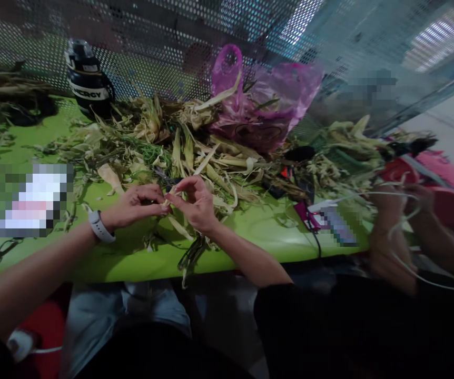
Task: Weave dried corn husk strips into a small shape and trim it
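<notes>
Dried corn husks (215, 168) and leafy scraps lie heaped over the green tabletop (124, 266). At the near side of this heap my two hands meet, fingertips almost touching. My left hand (142, 204), with a pale watch on the wrist, is closed in a pinch on a thin, pale husk strip (166, 202). My right hand (196, 206) pinches the same strip between thumb and forefinger, its palm turned partly toward me. Just below the hands, a loose pale husk (180, 228) rests on the table, and a dark tuft of strands (192, 255) hangs over the edge.
A black bottle (88, 84) stands at the back left, and a pink plastic bag (266, 113) behind the husks. Blurred-out phones lie left (33, 200) and right (339, 225). At right, a co-worker's hands (404, 202) work near a white cable. Perforated metal (151, 47) borders the back.
</notes>
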The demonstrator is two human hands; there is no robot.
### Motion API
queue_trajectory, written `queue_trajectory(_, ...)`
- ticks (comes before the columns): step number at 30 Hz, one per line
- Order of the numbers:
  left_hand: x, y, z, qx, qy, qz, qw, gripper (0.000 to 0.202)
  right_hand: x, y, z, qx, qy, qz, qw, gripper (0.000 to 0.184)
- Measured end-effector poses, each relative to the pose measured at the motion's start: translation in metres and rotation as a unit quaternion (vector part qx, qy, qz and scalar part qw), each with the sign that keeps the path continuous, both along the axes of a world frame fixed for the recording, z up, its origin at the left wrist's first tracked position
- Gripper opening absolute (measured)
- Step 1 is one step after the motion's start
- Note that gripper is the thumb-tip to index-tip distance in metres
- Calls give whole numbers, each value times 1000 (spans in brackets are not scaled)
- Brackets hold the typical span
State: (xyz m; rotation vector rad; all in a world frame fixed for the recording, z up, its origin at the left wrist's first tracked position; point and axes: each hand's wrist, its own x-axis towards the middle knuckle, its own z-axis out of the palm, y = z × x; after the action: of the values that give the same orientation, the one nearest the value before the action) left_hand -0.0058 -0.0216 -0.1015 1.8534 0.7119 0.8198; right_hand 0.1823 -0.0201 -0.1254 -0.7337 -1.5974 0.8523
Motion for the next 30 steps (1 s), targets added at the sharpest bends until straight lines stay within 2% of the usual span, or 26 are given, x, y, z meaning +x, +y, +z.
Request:
queue_trajectory(5,3,1,-10,-134,-42,10,990,23,3,2,1,-17,-2,-14,1000,33)
queue_trajectory(11,2,4,-17,-236,-59,1,970,25,5,2,-1,-45,3,4,999,34)
queue_trajectory(14,1,5,-17,-255,-59,-17,965,22,4,0,-1,-36,12,21,999,34)
queue_trajectory(18,1,6,-20,-238,-78,-29,968,16,4,1,-4,-33,-4,31,999,34)
queue_trajectory(20,3,5,-22,-239,-108,-4,965,14,4,4,-5,-47,-19,26,998,35)
queue_trajectory(23,6,3,-25,-257,-161,72,950,10,7,7,0,-89,-32,15,995,38)
queue_trajectory(26,10,2,-26,-266,-189,150,933,10,10,5,10,-117,-105,22,987,34)
queue_trajectory(30,15,0,-26,-250,-236,217,914,13,9,-2,15,-48,-215,45,974,25)
